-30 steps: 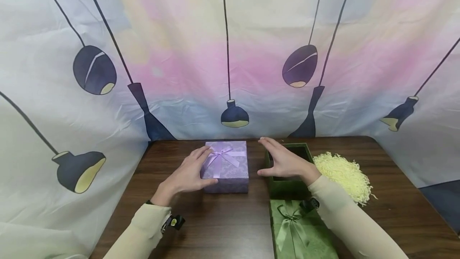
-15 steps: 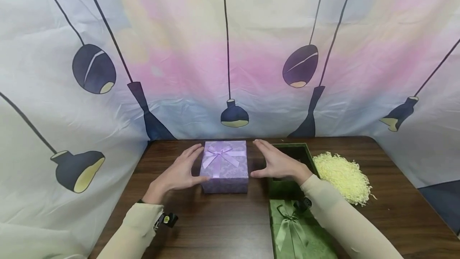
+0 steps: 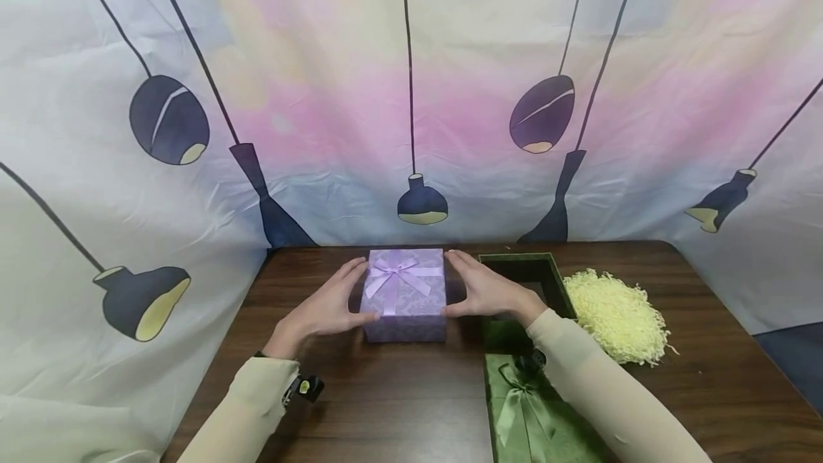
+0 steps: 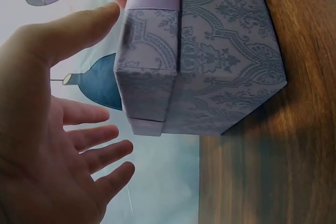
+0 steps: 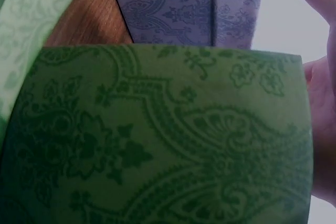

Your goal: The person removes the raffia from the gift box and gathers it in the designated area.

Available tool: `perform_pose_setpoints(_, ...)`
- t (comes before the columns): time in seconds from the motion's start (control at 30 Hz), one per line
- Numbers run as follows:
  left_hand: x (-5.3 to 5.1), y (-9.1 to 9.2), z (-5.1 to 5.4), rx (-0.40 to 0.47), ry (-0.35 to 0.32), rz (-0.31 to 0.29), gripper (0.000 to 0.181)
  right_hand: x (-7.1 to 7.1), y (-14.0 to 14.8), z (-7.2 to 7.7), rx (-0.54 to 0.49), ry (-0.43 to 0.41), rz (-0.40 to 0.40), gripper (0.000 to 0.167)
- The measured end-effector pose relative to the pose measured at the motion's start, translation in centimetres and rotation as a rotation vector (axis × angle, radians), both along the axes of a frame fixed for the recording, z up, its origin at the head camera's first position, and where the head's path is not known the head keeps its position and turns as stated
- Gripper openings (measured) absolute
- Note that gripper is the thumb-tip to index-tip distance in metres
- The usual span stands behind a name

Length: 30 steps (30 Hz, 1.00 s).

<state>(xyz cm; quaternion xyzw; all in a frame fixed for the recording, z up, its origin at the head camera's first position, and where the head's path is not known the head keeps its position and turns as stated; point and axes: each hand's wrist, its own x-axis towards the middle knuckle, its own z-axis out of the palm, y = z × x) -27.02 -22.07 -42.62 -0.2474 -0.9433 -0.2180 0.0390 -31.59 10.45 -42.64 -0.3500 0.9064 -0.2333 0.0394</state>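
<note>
A purple patterned gift box (image 3: 408,302) with a lilac ribbon bow on its lid sits near the table's far edge. My left hand (image 3: 324,306) is at its left side, thumb toward the front corner, fingers spread. The left wrist view shows that thumb near the lid's edge and fingers apart from the box (image 4: 210,51). On the opposite side, my right hand (image 3: 491,291) has its thumb and fingertips at the box's right edge; whether they touch is unclear. The green box (image 5: 184,140) hides much of the right hand in the right wrist view.
An uncovered green box (image 3: 504,338) stands just right of the purple one, under my right hand. In front of it lies a green lid (image 3: 534,413) with a ribbon bow. Pale yellow shredded paper (image 3: 620,316) is heaped to the right. A printed cloth (image 3: 321,91) hangs behind the table.
My left hand has drawn back from over the purple box to its left side. My right hand has moved left to the box's right edge. The boxes stay in place.
</note>
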Motion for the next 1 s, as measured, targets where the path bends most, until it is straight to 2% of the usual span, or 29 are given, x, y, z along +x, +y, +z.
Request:
perform_pose_setpoints(0.37, -0.5, -0.1, -1.0, -0.001, -0.111, -0.006, 0.107, 0.2, -1.3, -0.1, 0.039, -0.003, 0.016, 0.114)
perform_pose_setpoints(0.57, -0.8, 0.0, -1.3, 0.010, -0.096, -0.010, 0.107, 0.2, -1.8, -0.1, 0.069, -0.018, -0.003, 0.114)
perform_pose_setpoints(0.8, -0.8, 0.2, -1.3, 0.021, -0.058, 0.013, 0.106, 0.3, -2.5, -0.2, 0.047, 0.013, -0.017, 0.110)
perform_pose_setpoints(1.0, -1.0, 0.4, -1.3, 0.031, -0.063, 0.026, 0.106, 0.6, -2.8, -0.2, 0.021, 0.012, -0.044, 0.108)
